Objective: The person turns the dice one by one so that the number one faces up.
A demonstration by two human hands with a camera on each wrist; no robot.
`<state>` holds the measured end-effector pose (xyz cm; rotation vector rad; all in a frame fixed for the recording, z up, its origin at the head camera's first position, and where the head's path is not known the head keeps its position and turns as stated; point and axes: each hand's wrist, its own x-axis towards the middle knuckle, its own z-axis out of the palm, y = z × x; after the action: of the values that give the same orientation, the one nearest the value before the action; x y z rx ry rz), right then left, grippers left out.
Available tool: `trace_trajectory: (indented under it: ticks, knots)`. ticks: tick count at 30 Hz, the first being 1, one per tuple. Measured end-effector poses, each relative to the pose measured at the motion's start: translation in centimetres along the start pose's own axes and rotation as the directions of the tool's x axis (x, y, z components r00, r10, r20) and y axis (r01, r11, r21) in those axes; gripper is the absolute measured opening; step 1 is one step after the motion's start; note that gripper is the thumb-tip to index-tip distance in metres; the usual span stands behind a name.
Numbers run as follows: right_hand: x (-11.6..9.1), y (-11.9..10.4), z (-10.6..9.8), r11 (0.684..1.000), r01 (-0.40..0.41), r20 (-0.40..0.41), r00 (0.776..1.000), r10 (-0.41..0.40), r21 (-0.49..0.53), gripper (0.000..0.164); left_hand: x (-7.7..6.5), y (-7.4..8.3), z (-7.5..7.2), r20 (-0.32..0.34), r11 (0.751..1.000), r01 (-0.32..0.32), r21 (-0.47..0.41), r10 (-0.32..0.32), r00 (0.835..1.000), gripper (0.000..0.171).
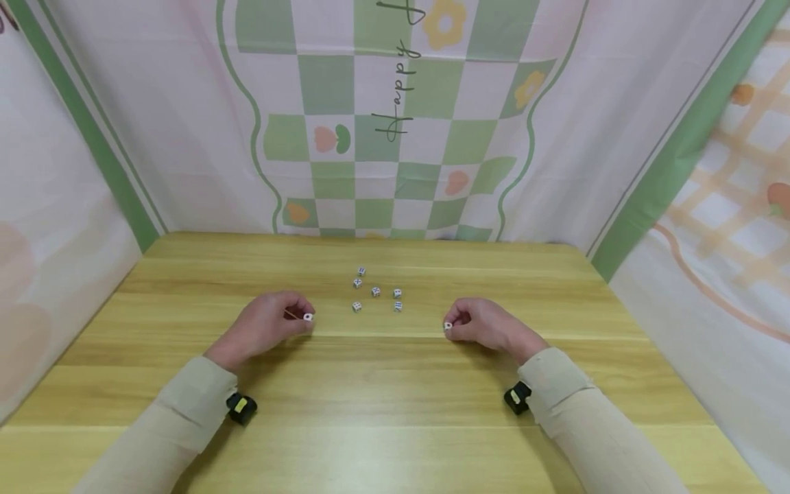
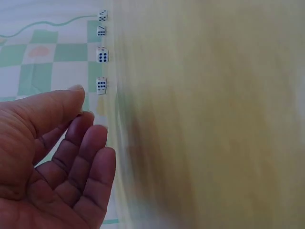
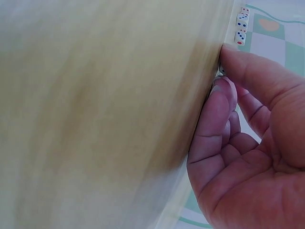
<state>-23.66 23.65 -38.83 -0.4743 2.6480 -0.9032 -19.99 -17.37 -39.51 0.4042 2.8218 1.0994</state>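
Observation:
My left hand pinches a small white die between thumb and fingertips, low over the wooden table. In the left wrist view the thumb and fingers of this hand hide nearly all of that die. Across a gap, my right hand pinches another white die at its fingertips. A sliver of this die shows between thumb and fingers in the right wrist view. Between the hands and farther back lie several loose white dice with dark pips, among them a central die and a rearmost die.
The light wooden table runs to a hanging cloth with green and white checks along its back edge. More printed cloth hangs at the right side, and pale cloth at the left. Black wrist cameras sit at both cuffs.

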Motion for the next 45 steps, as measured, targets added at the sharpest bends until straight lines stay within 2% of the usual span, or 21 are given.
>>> trace_trajectory:
  ticks: [15,24,31,38,45]
  knots:
    - [-0.1,-0.1,-0.1,1.0,0.011,0.007,1.0,-0.011,0.011,0.011,0.1,-0.8,-0.2,0.019,0.995,0.037,0.096,-0.039,0.999,0.007]
    - [-0.1,-0.2,-0.1,1.0,0.01,0.011,1.0,-0.01,0.011,0.012,0.2,-1.2,-0.3,0.036,0.995,0.087,0.04,-0.088,0.995,0.01]
    - [0.0,-0.2,0.0,1.0,0.005,0.009,1.0,-0.005,0.018,0.011,0.2,-1.4,-0.3,0.036,0.995,0.088,0.038,-0.09,0.995,0.011]
    - [0.1,-0.1,0.1,1.0,0.011,0.001,1.0,-0.011,0.006,0.012,0.2,-1.4,-0.4,0.061,0.988,0.157,0.013,-0.157,0.986,0.012]
    - [0.1,-0.1,0.0,1.0,0.01,0.005,1.0,-0.01,0.01,0.013,0.4,-1.3,-0.5,0.079,0.989,0.148,0.022,-0.149,0.986,0.016]
